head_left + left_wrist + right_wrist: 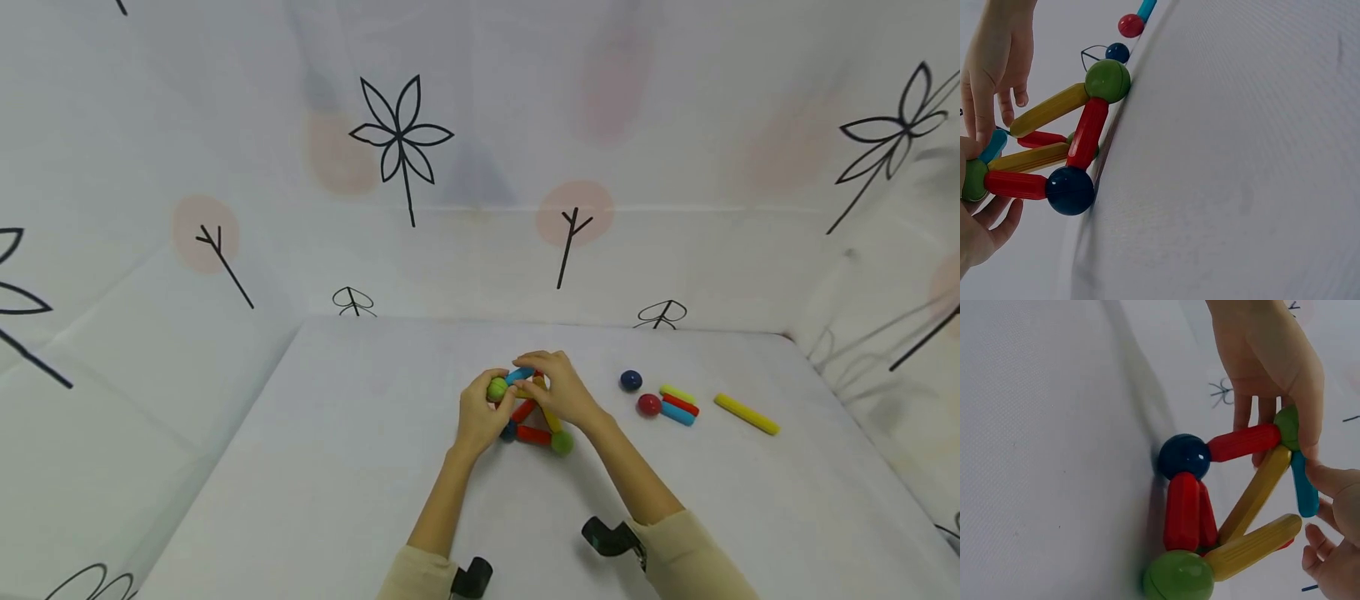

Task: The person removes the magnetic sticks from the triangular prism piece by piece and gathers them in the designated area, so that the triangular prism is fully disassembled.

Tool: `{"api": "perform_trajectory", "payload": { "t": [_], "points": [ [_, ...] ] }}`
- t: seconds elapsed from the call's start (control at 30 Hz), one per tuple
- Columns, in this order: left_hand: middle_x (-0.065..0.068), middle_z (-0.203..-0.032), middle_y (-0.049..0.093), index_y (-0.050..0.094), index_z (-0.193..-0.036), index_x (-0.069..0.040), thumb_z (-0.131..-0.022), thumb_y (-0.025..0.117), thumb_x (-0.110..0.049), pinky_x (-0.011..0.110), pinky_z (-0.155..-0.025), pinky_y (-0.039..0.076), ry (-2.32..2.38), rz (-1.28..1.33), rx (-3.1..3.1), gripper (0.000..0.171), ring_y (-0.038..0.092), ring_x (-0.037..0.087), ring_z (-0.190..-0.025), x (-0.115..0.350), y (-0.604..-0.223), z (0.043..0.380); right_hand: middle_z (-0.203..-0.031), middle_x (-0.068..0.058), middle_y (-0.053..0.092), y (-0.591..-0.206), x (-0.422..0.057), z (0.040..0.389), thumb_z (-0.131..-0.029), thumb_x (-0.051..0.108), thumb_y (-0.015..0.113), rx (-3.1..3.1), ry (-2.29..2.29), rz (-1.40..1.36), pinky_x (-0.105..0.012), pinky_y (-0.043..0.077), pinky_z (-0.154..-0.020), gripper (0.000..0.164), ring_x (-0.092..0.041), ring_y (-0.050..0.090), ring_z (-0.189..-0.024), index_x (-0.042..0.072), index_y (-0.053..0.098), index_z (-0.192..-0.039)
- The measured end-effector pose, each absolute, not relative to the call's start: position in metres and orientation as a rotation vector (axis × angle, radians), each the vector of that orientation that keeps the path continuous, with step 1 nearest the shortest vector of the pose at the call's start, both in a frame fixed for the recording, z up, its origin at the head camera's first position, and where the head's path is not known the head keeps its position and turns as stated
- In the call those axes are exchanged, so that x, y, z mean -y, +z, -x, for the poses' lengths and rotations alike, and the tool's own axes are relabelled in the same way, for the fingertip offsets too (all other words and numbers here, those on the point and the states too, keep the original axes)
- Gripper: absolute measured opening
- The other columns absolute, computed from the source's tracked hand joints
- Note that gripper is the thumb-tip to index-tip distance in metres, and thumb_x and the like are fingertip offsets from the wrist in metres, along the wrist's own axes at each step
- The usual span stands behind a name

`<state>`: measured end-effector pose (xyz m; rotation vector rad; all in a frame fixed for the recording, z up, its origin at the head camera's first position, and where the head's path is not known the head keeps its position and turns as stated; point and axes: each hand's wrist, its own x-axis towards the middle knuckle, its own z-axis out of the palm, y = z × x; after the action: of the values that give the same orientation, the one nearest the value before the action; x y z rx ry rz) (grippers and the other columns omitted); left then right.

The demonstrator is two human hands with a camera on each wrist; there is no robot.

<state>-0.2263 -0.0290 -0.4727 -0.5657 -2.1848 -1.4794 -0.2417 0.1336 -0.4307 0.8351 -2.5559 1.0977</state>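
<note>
My left hand (477, 421) grips a green ball (497, 389) at the upper left corner of a structure of balls and rods. My right hand (566, 392) pinches a short light blue rod (1304, 487), whose one end meets that green ball. From the ball a red rod (1244, 442) runs to a dark blue ball (1184, 457), and a yellow rod (1257, 494) slants down. Another green ball (1107, 80) carries a second yellow rod (1050, 110), its far end without a ball. A further green ball is mostly hidden behind the rods.
Right of the structure lie a dark blue ball (631, 381), a red ball (649, 406), and short lime (677, 393), red (681, 405) and light blue (678, 413) rods side by side. A long yellow rod (747, 414) lies farther right on the white table (337, 467).
</note>
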Motion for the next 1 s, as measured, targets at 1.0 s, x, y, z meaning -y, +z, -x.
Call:
{"api": "perform_trajectory", "payload": {
  "t": [1.0],
  "points": [
    [0.013, -0.088, 0.065, 0.062, -0.105, 0.007, -0.082, 0.064, -0.001, 0.02, -0.053, 0.045, -1.466, 0.547, 2.172, 0.024, 0.052, 0.015, -0.063, 0.028, -0.474, 0.225, -0.093, -0.014, 0.065, -0.433, -0.148, 0.232, -0.08, 0.011, 0.075, 2.458, 1.114, -0.516, -0.043, 0.048, -0.072, 0.024, -0.027, 0.055, -0.083, -0.002, 0.067, -0.098]
  ]
}}
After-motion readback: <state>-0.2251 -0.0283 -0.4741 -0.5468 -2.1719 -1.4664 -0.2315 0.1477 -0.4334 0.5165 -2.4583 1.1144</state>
